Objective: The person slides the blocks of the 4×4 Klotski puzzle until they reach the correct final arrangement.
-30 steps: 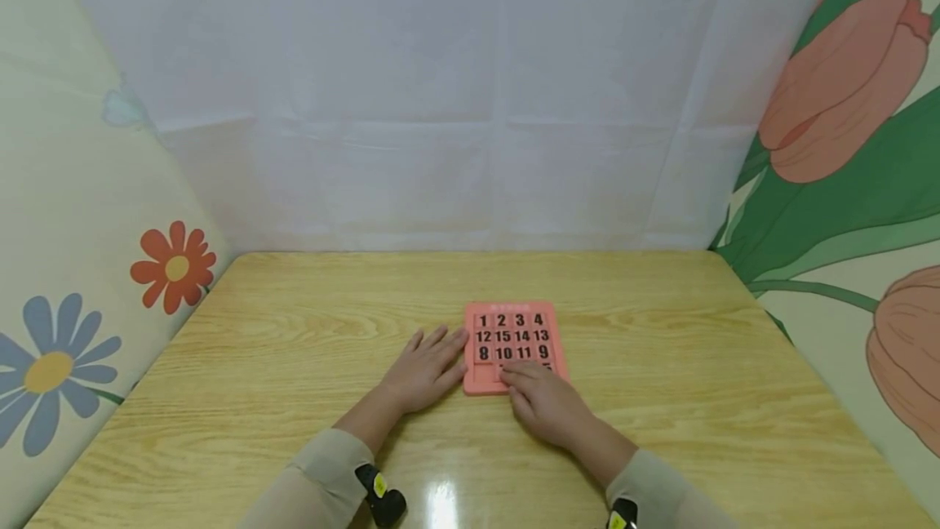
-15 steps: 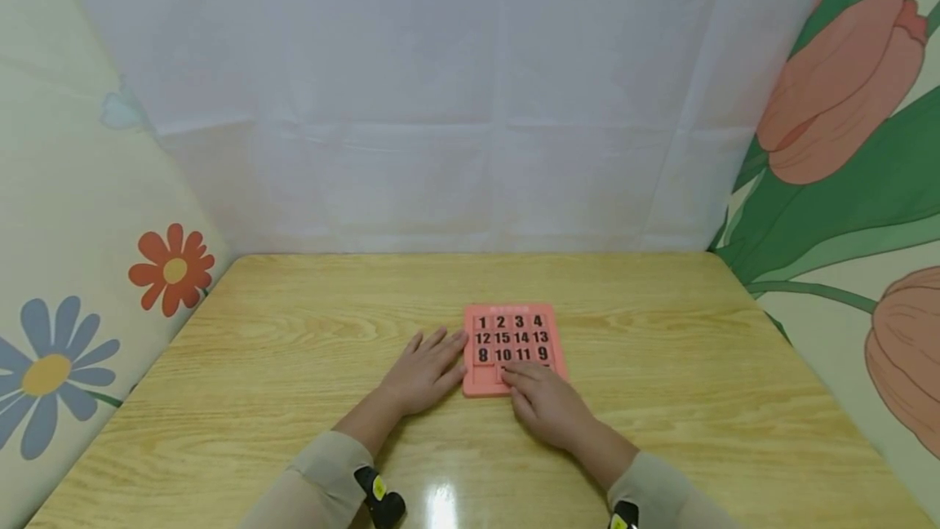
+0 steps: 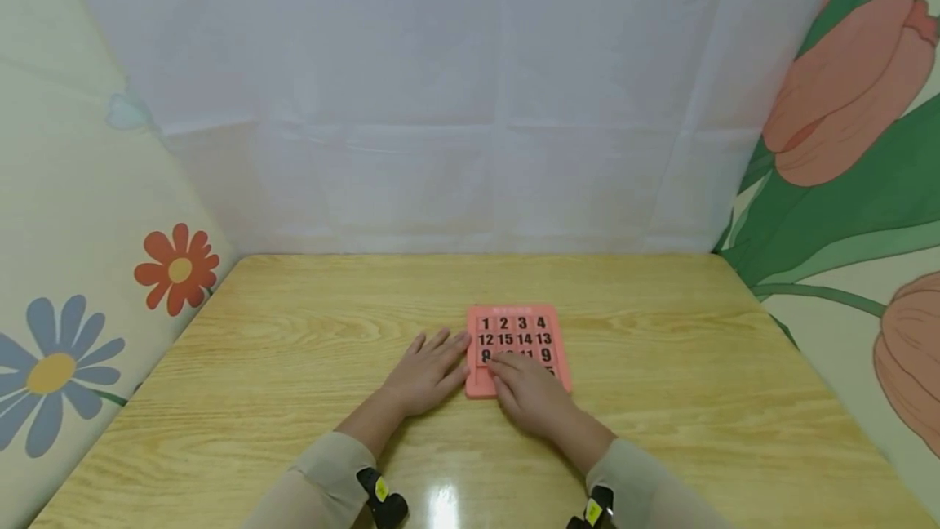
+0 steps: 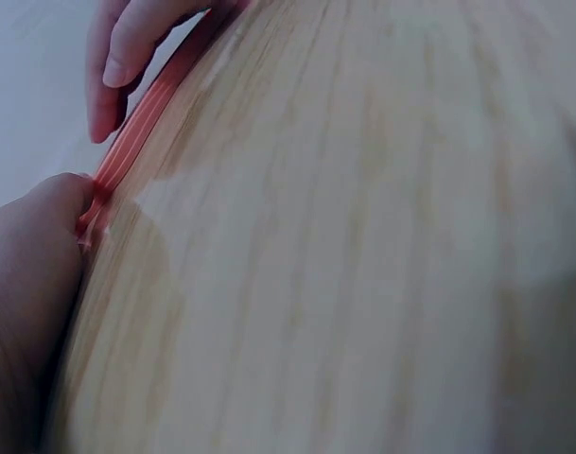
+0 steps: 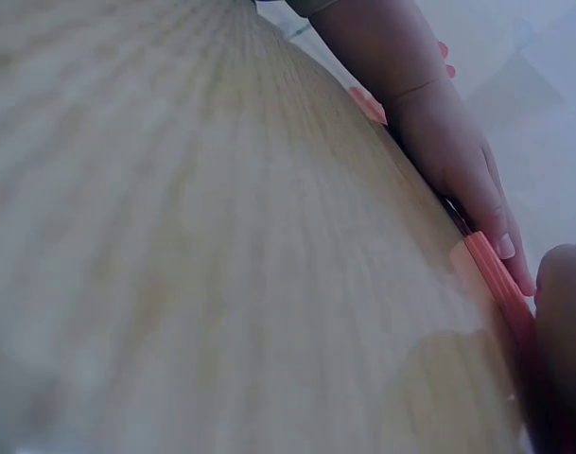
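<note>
A pink sliding number puzzle [image 3: 523, 340] lies flat on the wooden table, its black-numbered tiles in a square frame. The top row reads 1, 2, 3, 4. My left hand [image 3: 427, 375] rests spread on the table, with fingertips and thumb against the puzzle's left edge. Stretched over the lower part of the puzzle, my right hand [image 3: 534, 397] has its fingertips on the tiles just right of the 8. It hides most of the bottom row; a gap shows at the lower left corner. In the left wrist view, my left thumb [image 4: 56, 213] touches the puzzle's side [image 4: 141, 128].
The wooden table [image 3: 330, 292] spreads out around the puzzle. A white cloth [image 3: 470, 104] hangs behind it, and flower-patterned cloths [image 3: 66, 186] stand at both sides. Each wrist carries a black camera mount [image 3: 382, 500].
My right hand has moved left and slightly up over the puzzle, its fingertips now covering part of the 10 and 11 tiles. My left hand stays at the left edge.
</note>
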Action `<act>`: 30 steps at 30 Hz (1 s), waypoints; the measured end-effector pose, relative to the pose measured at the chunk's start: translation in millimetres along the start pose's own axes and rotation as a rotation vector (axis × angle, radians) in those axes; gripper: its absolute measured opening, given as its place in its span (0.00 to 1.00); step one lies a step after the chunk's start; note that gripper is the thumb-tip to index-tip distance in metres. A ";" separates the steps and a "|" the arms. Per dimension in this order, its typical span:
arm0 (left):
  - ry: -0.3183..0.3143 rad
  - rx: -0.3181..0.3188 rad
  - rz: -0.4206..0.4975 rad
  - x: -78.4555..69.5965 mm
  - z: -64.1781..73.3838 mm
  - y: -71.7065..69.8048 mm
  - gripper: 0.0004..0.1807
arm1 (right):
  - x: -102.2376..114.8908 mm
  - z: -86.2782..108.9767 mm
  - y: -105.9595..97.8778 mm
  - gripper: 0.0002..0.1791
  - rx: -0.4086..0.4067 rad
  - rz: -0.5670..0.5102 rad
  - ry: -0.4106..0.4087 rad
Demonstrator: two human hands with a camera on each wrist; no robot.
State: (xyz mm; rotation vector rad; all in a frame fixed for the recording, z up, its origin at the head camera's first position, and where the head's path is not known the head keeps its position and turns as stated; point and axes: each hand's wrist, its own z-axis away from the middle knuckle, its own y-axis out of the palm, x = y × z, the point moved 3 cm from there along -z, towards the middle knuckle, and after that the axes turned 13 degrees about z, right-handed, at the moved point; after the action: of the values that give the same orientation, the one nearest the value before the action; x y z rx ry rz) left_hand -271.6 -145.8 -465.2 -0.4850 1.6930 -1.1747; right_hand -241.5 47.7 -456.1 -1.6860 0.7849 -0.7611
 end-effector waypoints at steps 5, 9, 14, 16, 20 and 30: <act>0.005 -0.001 -0.004 -0.6 0.6 0.8 0.32 | 1.1 -9.3 0.3 0.22 -0.003 0.014 -0.007; 0.010 -0.002 -0.007 -1.1 1.1 0.9 0.32 | 1.5 -12.4 1.6 0.22 -0.004 0.019 -0.013; 0.001 -0.001 -0.010 -1.9 1.2 -0.9 0.32 | 1.9 -12.5 2.3 0.22 0.008 0.015 -0.006; -0.003 0.000 -0.006 -2.3 1.3 -1.4 0.32 | 2.3 -11.9 2.1 0.22 0.018 0.018 -0.004; -0.005 0.002 -0.003 -2.8 1.6 -1.5 0.32 | 3.4 -9.1 2.0 0.22 0.044 0.007 0.000; -0.008 -0.001 -0.011 -1.8 1.7 -0.8 0.32 | 7.2 1.3 0.8 0.22 0.016 -0.009 -0.025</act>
State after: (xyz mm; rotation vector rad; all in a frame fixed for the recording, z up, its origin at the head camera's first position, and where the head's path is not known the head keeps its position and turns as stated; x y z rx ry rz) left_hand -269.4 -145.6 -463.7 -0.4992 1.6858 -1.1780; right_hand -236.4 42.4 -456.4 -1.6822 0.7527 -0.7497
